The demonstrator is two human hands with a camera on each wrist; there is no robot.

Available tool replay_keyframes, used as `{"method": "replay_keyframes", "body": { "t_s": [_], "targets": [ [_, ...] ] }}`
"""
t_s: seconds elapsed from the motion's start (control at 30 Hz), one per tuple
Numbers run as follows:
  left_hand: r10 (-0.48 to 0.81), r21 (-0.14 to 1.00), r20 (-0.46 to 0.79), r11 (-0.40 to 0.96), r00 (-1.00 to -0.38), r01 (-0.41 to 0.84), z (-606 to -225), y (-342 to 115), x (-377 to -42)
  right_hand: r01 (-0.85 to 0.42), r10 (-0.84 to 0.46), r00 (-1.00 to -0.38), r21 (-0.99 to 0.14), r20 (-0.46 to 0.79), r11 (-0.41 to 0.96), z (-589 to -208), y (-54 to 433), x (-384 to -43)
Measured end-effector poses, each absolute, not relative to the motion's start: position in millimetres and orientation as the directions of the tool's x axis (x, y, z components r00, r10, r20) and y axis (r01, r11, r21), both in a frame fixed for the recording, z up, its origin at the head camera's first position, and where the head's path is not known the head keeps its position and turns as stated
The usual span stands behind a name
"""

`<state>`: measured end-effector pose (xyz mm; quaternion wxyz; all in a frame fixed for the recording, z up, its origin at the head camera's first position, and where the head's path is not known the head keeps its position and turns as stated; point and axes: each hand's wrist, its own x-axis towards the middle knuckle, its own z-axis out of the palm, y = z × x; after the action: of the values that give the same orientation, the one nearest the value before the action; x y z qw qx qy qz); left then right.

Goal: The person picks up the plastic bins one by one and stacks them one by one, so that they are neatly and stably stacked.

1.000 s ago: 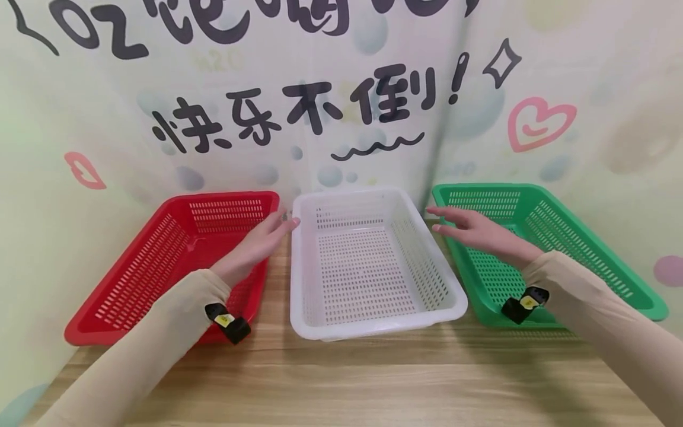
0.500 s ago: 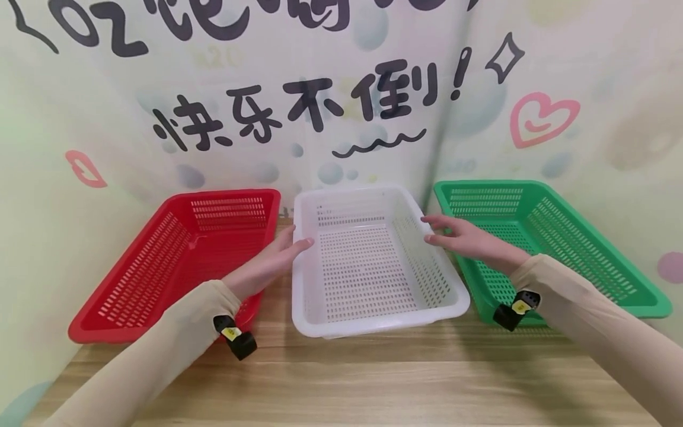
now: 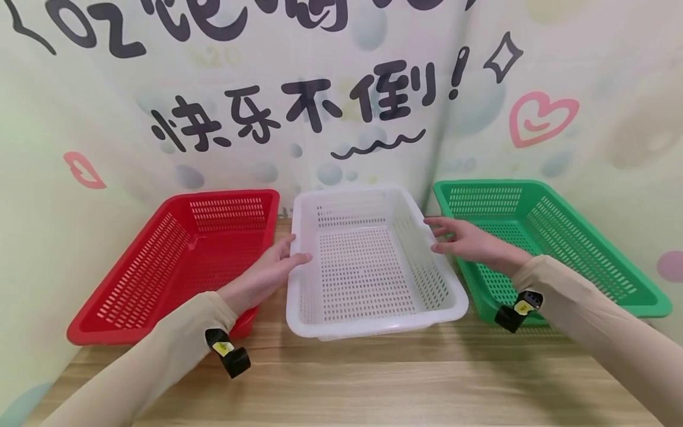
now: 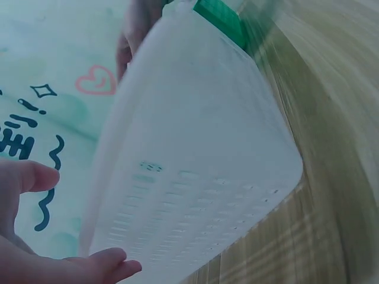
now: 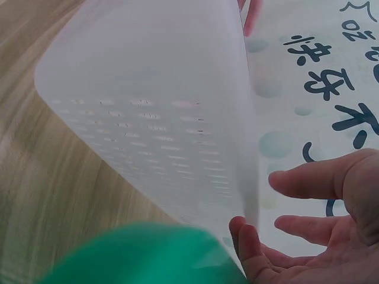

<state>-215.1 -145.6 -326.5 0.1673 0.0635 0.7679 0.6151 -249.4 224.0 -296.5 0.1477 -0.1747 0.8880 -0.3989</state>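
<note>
A white rectangular plastic basket [image 3: 368, 327] with slotted walls and floor stands between my two hands. At its left rim is my left hand [image 3: 258, 276], the thumb reaching over the rim and the fingers outside. In the left wrist view those fingertips [image 4: 109, 260] touch the outer wall, while the thumb stands apart from it. My right hand [image 3: 469, 244] is at the right rim; in the right wrist view its fingertips [image 5: 246, 236] touch the rim from outside, and the thumb is raised off it. No hand clasps the basket.
A red basket [image 3: 101, 337] stands to the left, under my left forearm. On the right is a green basket [image 3: 605, 246], partly covered by my right arm. All three stand on a wood-grain table [image 3: 341, 385] before a printed backdrop [image 3: 368, 172].
Both hands have come down and in to the white basket's rims. In the last half second its front left corner shifted slightly left, and my left hand moved a little left and nearer.
</note>
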Motion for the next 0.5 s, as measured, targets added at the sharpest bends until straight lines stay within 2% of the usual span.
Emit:
{"method": "replay_keyframes", "body": {
  "t_s": [0.17,0.5],
  "targets": [
    [0.246,0.969,-0.185,0.207,-0.951,-0.135,-325.7,-145.8,-214.7,-0.17,-0.414,-0.901,-0.776,-0.127,0.608,-296.2,227.3,-247.2],
    [0.26,0.991,-0.119,0.093,-0.958,-0.098,-319.5,-153.8,-212.8,-0.099,-0.406,-0.903,-0.849,-0.142,0.519,-297.3,238.2,-243.6]
  ]
}}
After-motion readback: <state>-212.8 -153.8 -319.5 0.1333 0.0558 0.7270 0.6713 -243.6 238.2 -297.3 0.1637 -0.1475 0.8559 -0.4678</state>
